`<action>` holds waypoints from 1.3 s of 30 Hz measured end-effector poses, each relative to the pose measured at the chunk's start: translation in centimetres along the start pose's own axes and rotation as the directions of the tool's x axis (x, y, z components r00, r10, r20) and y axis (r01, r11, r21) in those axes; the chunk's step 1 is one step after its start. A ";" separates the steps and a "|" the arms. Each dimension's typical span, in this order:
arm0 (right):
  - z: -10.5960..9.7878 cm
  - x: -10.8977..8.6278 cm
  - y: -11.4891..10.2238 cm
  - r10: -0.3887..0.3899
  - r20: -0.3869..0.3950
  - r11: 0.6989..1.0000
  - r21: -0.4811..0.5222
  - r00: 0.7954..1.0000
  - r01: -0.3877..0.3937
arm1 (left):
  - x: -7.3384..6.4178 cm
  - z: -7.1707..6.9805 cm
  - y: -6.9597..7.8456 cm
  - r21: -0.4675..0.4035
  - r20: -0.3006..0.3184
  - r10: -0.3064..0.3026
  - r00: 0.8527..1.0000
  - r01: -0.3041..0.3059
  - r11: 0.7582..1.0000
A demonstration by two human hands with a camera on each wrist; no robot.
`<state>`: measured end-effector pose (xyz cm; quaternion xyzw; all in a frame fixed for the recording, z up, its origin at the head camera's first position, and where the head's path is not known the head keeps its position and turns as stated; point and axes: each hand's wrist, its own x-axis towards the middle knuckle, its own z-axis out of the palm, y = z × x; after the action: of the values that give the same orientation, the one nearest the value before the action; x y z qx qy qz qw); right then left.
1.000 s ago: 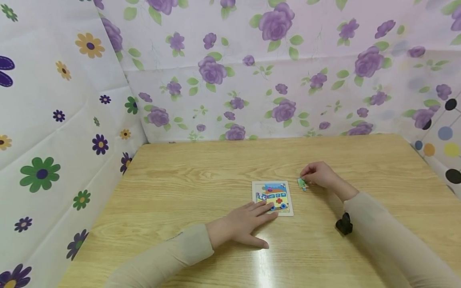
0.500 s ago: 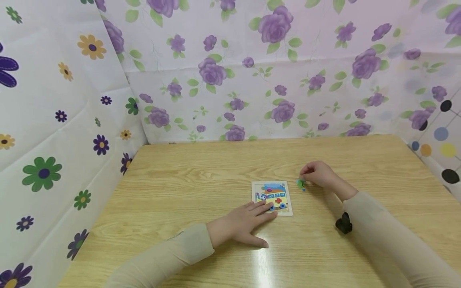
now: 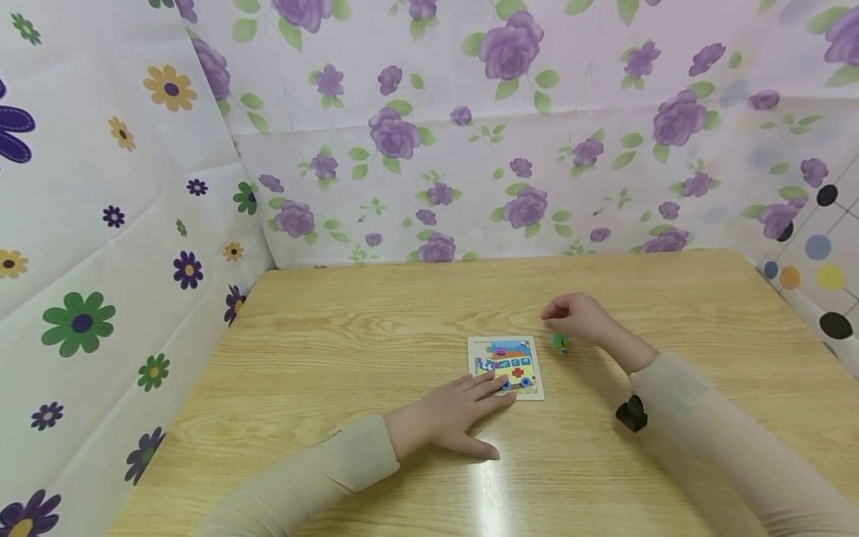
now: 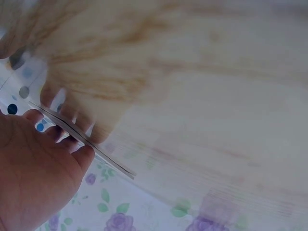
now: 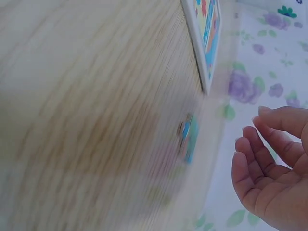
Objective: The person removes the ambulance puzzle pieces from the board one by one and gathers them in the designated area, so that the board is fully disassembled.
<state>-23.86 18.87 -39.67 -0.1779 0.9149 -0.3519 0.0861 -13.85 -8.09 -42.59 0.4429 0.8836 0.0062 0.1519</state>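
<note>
A white-framed jigsaw puzzle (image 3: 539, 379) with a yellow ambulance and a red cross lies on the table. Its upper left part shows a pale patch. My left hand (image 3: 451, 418) rests palm down, spread fingers over its lower left part; the left wrist view catches the puzzle board (image 4: 115, 166) edge-on beneath the fingertips. To the right of the puzzle lies a small green and blue puzzle piece (image 3: 559, 341). Above it hovers my right hand (image 3: 579, 319), loosely bent, thumb and index tips close together. In the right wrist view the puzzle piece (image 5: 191, 139) sits apart from the fingers, and nothing shows between them.
The wooden table (image 3: 322, 335) meets a back wall cloth (image 3: 456, 171) with purple roses and a left cloth (image 3: 134, 276) with coloured flowers. A black device (image 3: 632, 412) sits at the right sleeve's wrist.
My right hand has come away from the green piece, rising and shifting slightly left. The piece lies on the table, less covered by the fingers. My left hand stays in place.
</note>
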 end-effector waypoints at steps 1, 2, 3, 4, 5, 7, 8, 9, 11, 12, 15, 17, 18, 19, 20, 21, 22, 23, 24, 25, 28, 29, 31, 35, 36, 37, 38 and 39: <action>0.1 0.0 -0.2 -0.006 0.004 1.000 -0.001 1.000 0.006 | 0.0 0.0 0.0 0.000 0.001 0.000 1.000 0.000 1.000; 0.3 0.1 -0.3 -0.015 0.006 1.000 -0.003 1.000 0.015 | 0.0 0.0 0.0 -0.003 0.002 0.000 1.000 0.000 1.000; 0.5 0.2 -0.5 -0.023 0.007 1.000 -0.004 1.000 0.023 | 0.0 0.0 0.0 -0.004 0.003 0.000 1.000 0.000 1.000; 0.6 0.3 -0.6 -0.032 0.007 0.999 -0.005 0.999 0.032 | 0.0 0.0 0.1 -0.007 0.004 -0.001 1.000 0.001 1.000; 0.8 0.3 -0.8 -0.040 0.007 0.999 -0.010 0.999 0.040 | 0.0 0.0 0.1 -0.008 0.004 -0.001 1.000 0.001 1.000; 1.2 0.5 -1.0 -0.057 0.008 0.998 -0.016 0.998 0.057 | 0.0 0.0 0.0 -0.014 0.007 0.000 1.000 0.000 1.000; 1.4 0.6 -1.2 -0.070 0.007 0.997 -0.022 0.998 0.070 | 0.0 0.0 0.0 -0.017 0.007 0.001 1.000 0.000 1.000; 1.5 0.8 -1.3 -0.079 0.008 0.997 -0.024 0.997 0.079 | 0.0 0.0 0.0 -0.019 0.008 0.000 1.000 0.000 1.000; 1.9 1.0 -1.4 -0.099 0.012 0.995 -0.032 0.995 0.099 | 0.0 0.0 0.0 -0.023 0.010 0.002 1.000 -0.001 1.000; 2.1 1.0 -1.5 -0.110 0.017 0.993 -0.032 0.994 0.110 | 0.0 -0.1 0.0 -0.026 0.011 0.002 1.000 -0.001 1.000; 2.8 1.3 -1.8 -0.114 0.032 0.993 -0.033 0.993 0.115 | 0.0 -0.2 0.0 -0.030 0.012 0.004 1.000 -0.003 1.000; 3.3 1.4 -2.0 -0.112 0.050 0.993 -0.036 0.992 0.114 | 0.0 -0.3 0.0 -0.033 0.013 0.006 1.000 -0.006 0.999; 3.5 1.4 -2.1 -0.111 0.061 0.993 -0.036 0.992 0.113 | 0.0 -0.3 0.0 -0.035 0.014 0.007 1.000 -0.006 0.999; 3.7 1.5 -2.2 -0.111 0.069 0.993 -0.036 0.991 0.113 | 0.0 -0.3 0.0 -0.040 0.016 0.006 1.000 -0.006 0.999; 3.9 1.6 -2.2 -0.118 0.078 0.992 -0.037 0.990 0.121 | 0.0 -0.4 0.0 -0.043 0.017 0.006 1.000 -0.006 0.999; 4.1 1.7 -2.3 -0.124 0.088 0.991 -0.039 0.988 0.128 | -0.1 -0.4 0.0 -0.049 0.019 0.006 1.000 -0.005 0.999; 4.3 1.8 -2.4 -0.132 0.097 0.990 -0.041 0.986 0.137 | -0.1 -0.4 0.0 -0.052 0.020 0.006 1.000 -0.005 0.999; 4.5 1.8 -2.5 -0.132 0.103 0.990 -0.040 0.986 0.137 | -0.1 -0.4 -0.1 -0.056 0.020 0.006 1.000 -0.005 0.998; 4.7 1.9 -2.5 -0.132 0.108 0.989 -0.046 0.985 0.138 | -0.1 -0.4 -0.1 -0.056 0.020 0.007 1.000 -0.006 0.998; 4.8 1.9 -2.6 -0.136 0.113 0.988 -0.052 0.984 0.142 | -0.1 -0.5 -0.1 -0.057 0.020 0.008 1.000 -0.007 0.998; 5.3 2.0 -2.7 -0.124 0.129 0.988 -0.080 0.984 0.135 | -0.1 -0.4 -0.1 -0.047 0.016 0.012 1.000 -0.011 0.999; 5.4 2.0 -2.7 -0.119 0.134 0.987 -0.087 0.984 0.132 | 0.0 -0.4 -0.1 -0.044 0.013 0.013 1.000 -0.013 0.999; 5.6 2.0 -2.8 -0.116 0.141 0.986 -0.103 0.983 0.132 | 0.0 -0.3 -0.2 -0.042 0.013 0.014 1.000 -0.014 0.999; 5.9 1.9 -2.9 -0.112 0.142 0.985 -0.118 0.984 0.129 | 0.1 -0.2 -0.2 -0.040 0.011 0.017 1.000 -0.017 0.999; 5.9 1.9 -2.9 -0.118 0.142 0.983 -0.124 0.983 0.136 | 0.1 -0.2 -0.2 -0.041 0.011 0.017 1.000 -0.017 0.999; 5.9 1.9 -3.0 -0.120 0.140 0.982 -0.127 0.983 0.138 | 0.1 -0.2 -0.2 -0.042 0.010 0.017 1.000 -0.017 0.999; 6.0 1.9 -3.0 -0.130 0.140 0.980 -0.130 0.982 0.148 | 0.1 -0.2 -0.2 -0.043 0.011 0.016 1.000 -0.015 0.999; 6.0 1.9 -3.0 -0.135 0.141 0.980 -0.130 0.981 0.153 | 0.1 -0.2 -0.2 -0.047 0.012 0.014 1.000 -0.013 0.999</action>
<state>-23.14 12.39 -42.14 -0.2723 0.9144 -0.2795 0.1075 -14.14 -8.10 -42.46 0.4452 0.8792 0.0252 0.1677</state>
